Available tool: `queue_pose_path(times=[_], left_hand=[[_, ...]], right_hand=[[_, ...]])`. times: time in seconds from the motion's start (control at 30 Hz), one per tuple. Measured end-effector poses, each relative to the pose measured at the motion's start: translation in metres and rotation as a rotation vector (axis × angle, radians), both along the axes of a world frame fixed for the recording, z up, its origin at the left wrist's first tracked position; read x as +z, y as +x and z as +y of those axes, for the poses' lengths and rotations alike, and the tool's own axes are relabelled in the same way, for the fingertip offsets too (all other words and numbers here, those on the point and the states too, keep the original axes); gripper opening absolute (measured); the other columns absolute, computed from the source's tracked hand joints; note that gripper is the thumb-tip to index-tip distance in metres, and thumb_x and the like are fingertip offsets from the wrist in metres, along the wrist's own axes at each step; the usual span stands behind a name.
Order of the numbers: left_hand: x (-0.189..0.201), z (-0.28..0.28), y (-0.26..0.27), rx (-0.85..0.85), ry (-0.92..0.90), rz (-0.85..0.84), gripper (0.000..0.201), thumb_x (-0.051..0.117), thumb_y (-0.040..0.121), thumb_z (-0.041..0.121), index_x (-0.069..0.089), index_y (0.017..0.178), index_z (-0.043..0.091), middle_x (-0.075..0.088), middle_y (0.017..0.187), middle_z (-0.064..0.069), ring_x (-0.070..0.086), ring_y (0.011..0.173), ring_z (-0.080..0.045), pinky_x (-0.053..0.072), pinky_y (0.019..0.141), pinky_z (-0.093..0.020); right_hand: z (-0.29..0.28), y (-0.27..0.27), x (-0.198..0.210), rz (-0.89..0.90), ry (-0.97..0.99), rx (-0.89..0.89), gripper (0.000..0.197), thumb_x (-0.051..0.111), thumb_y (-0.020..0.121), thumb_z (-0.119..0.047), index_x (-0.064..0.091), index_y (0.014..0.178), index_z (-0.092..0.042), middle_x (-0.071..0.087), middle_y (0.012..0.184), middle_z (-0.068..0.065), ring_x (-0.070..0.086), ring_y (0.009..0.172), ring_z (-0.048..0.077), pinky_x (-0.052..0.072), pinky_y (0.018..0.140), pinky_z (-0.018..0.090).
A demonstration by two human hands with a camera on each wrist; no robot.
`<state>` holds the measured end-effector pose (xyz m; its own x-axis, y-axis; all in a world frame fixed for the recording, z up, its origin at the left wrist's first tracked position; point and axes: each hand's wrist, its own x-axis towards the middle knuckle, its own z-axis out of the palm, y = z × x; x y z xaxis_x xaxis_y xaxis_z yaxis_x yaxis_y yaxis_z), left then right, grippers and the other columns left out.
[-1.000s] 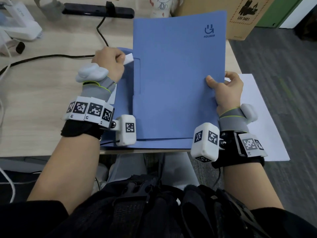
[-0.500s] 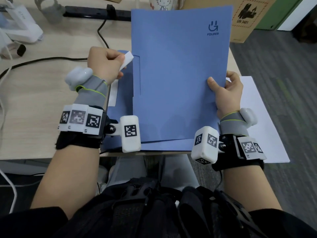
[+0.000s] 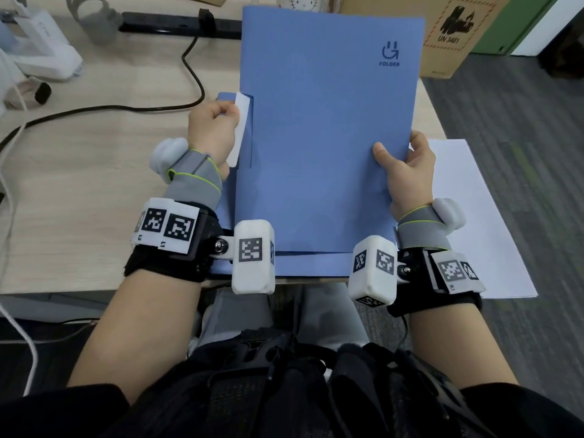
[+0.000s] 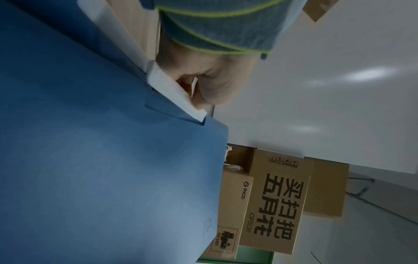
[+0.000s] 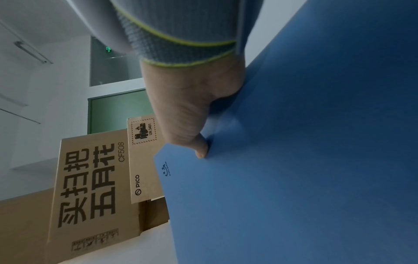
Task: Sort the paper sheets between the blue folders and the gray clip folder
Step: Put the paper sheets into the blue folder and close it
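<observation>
A blue folder (image 3: 319,131) stands tilted up over the desk's near edge, its printed logo at the top right. My right hand (image 3: 401,165) grips its right edge, thumb on the front cover (image 5: 316,142). My left hand (image 3: 215,128) pinches the edge of white paper sheets (image 3: 240,128) that reach behind the cover at a cut-out in its left side (image 4: 178,100). More blue folder (image 3: 313,263) lies flat beneath. A white sheet (image 3: 483,216) lies to the right, overhanging the desk. No gray clip folder is in view.
A black cable (image 3: 104,112) crosses the wooden desk (image 3: 79,200) on the left, with white devices (image 3: 38,49) at the far left. Cardboard boxes (image 3: 448,33) stand behind the folder. A mug (image 3: 300,1) sits at the far edge. Gray carpet (image 3: 521,137) lies to the right.
The left hand has moved right and toward me, bringing the white sheets against the folder's left edge. The folder has tipped slightly more upright; the right hand keeps its grip.
</observation>
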<state>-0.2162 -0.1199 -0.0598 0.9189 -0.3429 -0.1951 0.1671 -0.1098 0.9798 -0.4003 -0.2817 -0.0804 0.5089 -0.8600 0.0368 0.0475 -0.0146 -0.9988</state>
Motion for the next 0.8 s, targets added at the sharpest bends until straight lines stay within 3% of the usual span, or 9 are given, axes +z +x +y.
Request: queue_pose_path(times=[0.13,0.2,0.27,0.4,0.47,0.53,0.63,0.73,0.8], left_hand=[[-0.001,0.0,-0.001,-0.009,-0.069,0.068,0.016,0.054,0.08,0.018,0.067,0.089,0.014,0.055,0.092,-0.006,0.048,0.086,-0.019,0.045,0.084,-0.033],[-0.002,0.0,-0.001,-0.015,-0.109,0.101,0.018,0.05,0.09,0.013,0.063,0.101,0.007,0.057,0.094,-0.008,0.052,0.086,-0.02,0.047,0.085,-0.033],[-0.001,-0.003,-0.002,-0.031,-0.154,0.129,0.015,0.045,0.096,0.011,0.059,0.1,0.011,0.057,0.095,-0.008,0.053,0.087,-0.02,0.049,0.087,-0.035],[0.0,-0.002,-0.001,-0.022,-0.183,0.146,0.023,0.043,0.097,0.011,0.057,0.113,0.002,0.055,0.081,0.0,0.052,0.077,-0.014,0.047,0.074,-0.024],[-0.002,-0.001,0.0,-0.039,-0.18,0.144,0.021,0.042,0.098,0.009,0.06,0.105,0.001,0.057,0.078,0.001,0.055,0.07,-0.011,0.048,0.068,-0.022],[0.0,0.003,-0.002,-0.094,-0.177,0.129,0.026,0.038,0.098,0.006,0.061,0.087,0.012,0.06,0.078,0.001,0.058,0.065,-0.01,0.05,0.067,-0.023],[-0.002,0.013,0.003,-0.124,-0.026,0.02,0.028,0.038,0.094,0.01,0.063,0.092,0.022,0.058,0.079,0.0,0.054,0.059,-0.009,0.046,0.06,-0.016],[-0.005,0.024,0.008,-0.154,0.199,-0.09,0.021,0.04,0.073,0.026,0.059,0.082,0.027,0.046,0.078,-0.006,0.04,0.07,-0.019,0.038,0.069,-0.028],[-0.008,0.039,0.016,-0.154,0.282,-0.09,0.019,0.042,0.069,0.029,0.057,0.081,0.026,0.047,0.079,-0.007,0.041,0.072,-0.018,0.041,0.068,-0.032]], right_hand=[[0.002,0.001,0.001,0.003,-0.011,-0.017,0.026,0.063,0.083,0.003,0.053,0.091,-0.019,0.068,0.095,0.002,0.069,0.079,0.01,0.057,0.08,0.031],[0.004,0.002,0.002,0.001,-0.012,-0.015,0.026,0.062,0.084,0.004,0.053,0.092,-0.019,0.068,0.095,0.002,0.069,0.079,0.01,0.057,0.08,0.03],[0.005,0.003,0.002,-0.002,-0.016,-0.01,0.026,0.062,0.083,0.003,0.053,0.092,-0.019,0.068,0.096,0.003,0.068,0.081,0.011,0.057,0.081,0.03],[0.006,0.005,0.004,0.006,-0.013,-0.012,0.024,0.063,0.083,0.004,0.053,0.092,-0.017,0.068,0.095,0.003,0.068,0.079,0.01,0.057,0.08,0.029],[0.005,0.006,0.006,0.01,-0.004,-0.023,0.024,0.063,0.083,0.004,0.054,0.093,-0.016,0.068,0.094,0.003,0.068,0.075,0.008,0.056,0.075,0.026],[0.005,0.008,0.007,0.012,0.001,-0.032,0.022,0.063,0.083,0.004,0.055,0.094,-0.013,0.068,0.091,0.002,0.068,0.071,0.006,0.055,0.07,0.024],[0.01,0.016,0.007,0.015,0.019,-0.035,0.02,0.063,0.083,0.004,0.056,0.094,-0.011,0.068,0.088,0.002,0.068,0.067,0.006,0.055,0.067,0.023],[0.012,0.022,0.004,0.052,0.035,-0.056,0.021,0.063,0.083,0.003,0.054,0.093,-0.012,0.068,0.083,0.001,0.067,0.064,0.009,0.057,0.067,0.028],[0.018,0.033,0.0,0.085,0.046,-0.051,0.023,0.062,0.083,0.002,0.053,0.09,-0.017,0.069,0.082,0.002,0.068,0.067,0.015,0.058,0.072,0.035]])
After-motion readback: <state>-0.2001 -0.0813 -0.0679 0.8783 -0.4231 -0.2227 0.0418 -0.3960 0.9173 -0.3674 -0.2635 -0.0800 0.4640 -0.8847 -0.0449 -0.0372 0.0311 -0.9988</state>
